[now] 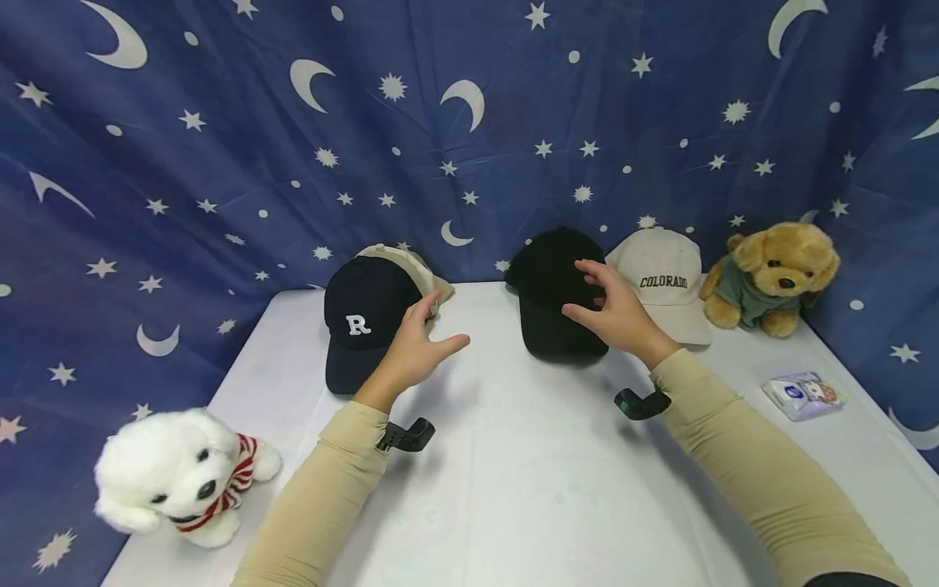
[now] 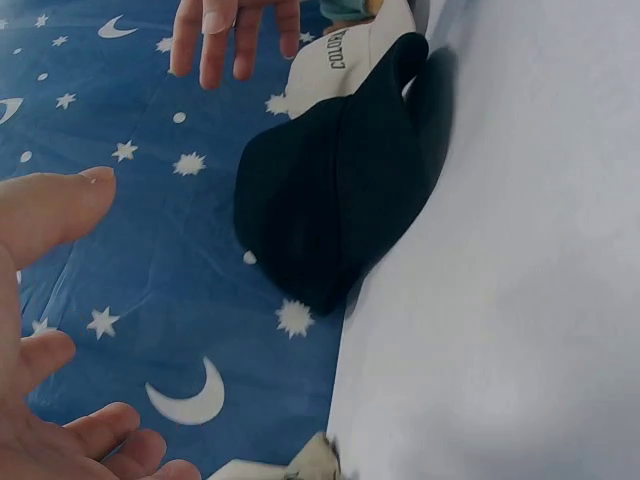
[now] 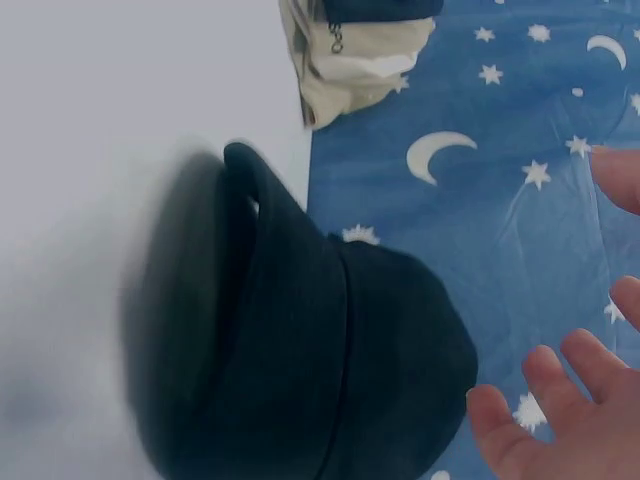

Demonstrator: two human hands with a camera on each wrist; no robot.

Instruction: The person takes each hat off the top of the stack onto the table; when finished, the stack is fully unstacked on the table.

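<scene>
With left hand (image 1: 411, 350) and right hand (image 1: 623, 318) spread, empty, seemingly at the reaching stage for the black cap (image 1: 553, 281) near the back of the bench (image 1: 513, 481), beside a white cap (image 1: 663, 259); probably calling next for a two-handed grip.

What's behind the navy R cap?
A beige cap shows past the upper right edge of the navy R cap. The rest is covered, so I can't tell whether more than one cap sits there.
</scene>
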